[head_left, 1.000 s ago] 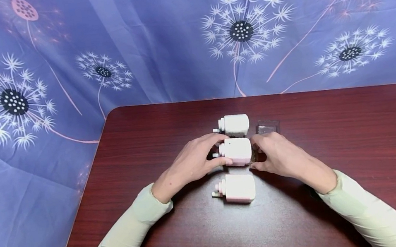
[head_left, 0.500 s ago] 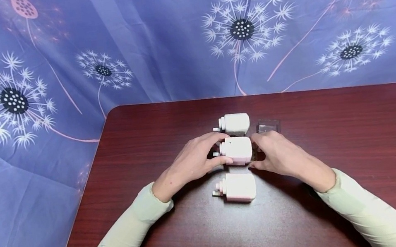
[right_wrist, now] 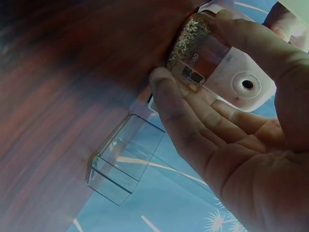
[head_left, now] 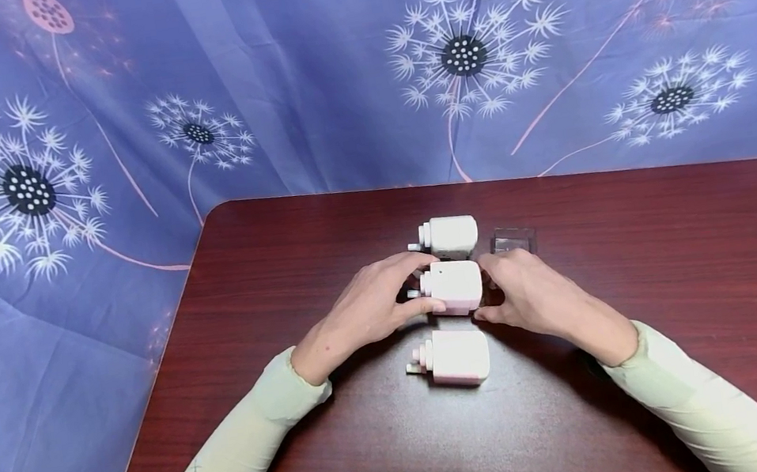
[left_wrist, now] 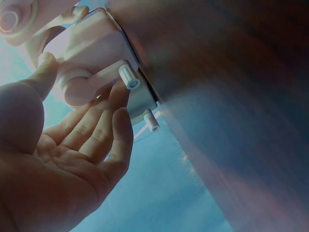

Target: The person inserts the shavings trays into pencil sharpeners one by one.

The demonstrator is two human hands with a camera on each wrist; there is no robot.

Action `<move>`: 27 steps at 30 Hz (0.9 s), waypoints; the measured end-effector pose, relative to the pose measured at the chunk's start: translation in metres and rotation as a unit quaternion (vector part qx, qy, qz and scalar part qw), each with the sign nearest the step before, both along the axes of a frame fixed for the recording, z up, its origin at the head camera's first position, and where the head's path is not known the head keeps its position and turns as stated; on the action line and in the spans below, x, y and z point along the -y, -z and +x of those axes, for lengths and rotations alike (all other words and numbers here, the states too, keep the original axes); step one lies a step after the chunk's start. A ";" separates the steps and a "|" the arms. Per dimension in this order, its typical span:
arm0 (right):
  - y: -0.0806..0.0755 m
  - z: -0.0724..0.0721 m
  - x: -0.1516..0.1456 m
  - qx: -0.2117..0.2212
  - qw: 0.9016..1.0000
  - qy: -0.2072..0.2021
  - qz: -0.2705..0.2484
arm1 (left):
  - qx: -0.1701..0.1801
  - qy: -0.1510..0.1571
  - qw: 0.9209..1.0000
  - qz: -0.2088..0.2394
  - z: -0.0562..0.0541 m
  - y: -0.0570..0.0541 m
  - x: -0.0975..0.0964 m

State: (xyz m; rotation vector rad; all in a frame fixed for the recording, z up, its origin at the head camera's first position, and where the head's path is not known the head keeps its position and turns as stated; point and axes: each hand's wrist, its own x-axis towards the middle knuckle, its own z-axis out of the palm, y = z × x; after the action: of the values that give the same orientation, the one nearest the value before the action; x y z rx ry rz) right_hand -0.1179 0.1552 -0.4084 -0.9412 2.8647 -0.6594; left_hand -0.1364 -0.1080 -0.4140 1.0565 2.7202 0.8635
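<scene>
Three pale pink-white crank pencil sharpeners lie in a column on the table, their handles pointing left. My left hand [head_left: 373,304] grips the middle sharpener [head_left: 455,282] by its crank end, thumb on the near side and fingers on the far side. At the opposite end, my right hand [head_left: 536,291] pinches a clear shavings drawer [right_wrist: 205,53] between thumb and fingers. Shavings lie inside this drawer, which sits right at the sharpener's face beside the round pencil hole [right_wrist: 247,84]. In the head view the right hand mostly hides the drawer.
The far sharpener [head_left: 453,236] lies just behind the middle one, and the near sharpener [head_left: 460,355] in front of it. Another clear drawer [right_wrist: 128,159] stands on the dark red wooden table [head_left: 677,268] beyond my right hand. A blue dandelion-print cloth [head_left: 329,75] hangs behind.
My right hand has edged slightly left toward the middle sharpener, and less of the shavings drawer shows between them. The left hand keeps its grip, and the other sharpeners stay put.
</scene>
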 end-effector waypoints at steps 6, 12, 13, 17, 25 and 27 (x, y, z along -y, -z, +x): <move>0.003 -0.002 0.002 0.002 1.000 0.007 0.006 | 0.001 0.000 1.000 -0.004 -0.001 0.000 0.000; 0.002 -0.002 0.003 0.010 1.000 0.015 0.008 | 0.002 -0.003 1.000 -0.010 -0.001 0.000 0.000; 0.002 -0.002 0.003 0.011 1.000 0.016 0.008 | 0.002 -0.004 1.000 -0.011 -0.001 0.000 -0.001; 0.004 -0.002 0.003 0.011 1.000 0.018 0.005 | 0.004 -0.004 1.000 -0.009 -0.001 0.000 -0.001; 0.004 -0.002 0.003 0.014 1.000 0.018 0.004 | 0.007 -0.004 1.000 -0.007 -0.001 0.000 0.000; 0.004 -0.002 0.003 0.016 1.000 0.019 0.004 | 0.008 -0.003 1.000 -0.006 -0.001 0.000 0.000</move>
State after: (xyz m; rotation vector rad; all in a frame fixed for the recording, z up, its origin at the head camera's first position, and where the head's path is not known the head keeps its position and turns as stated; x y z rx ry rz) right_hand -0.1204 0.1518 -0.4125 -0.8684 2.8622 -0.6586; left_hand -0.1370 -0.1076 -0.4143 1.0347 2.7146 0.8529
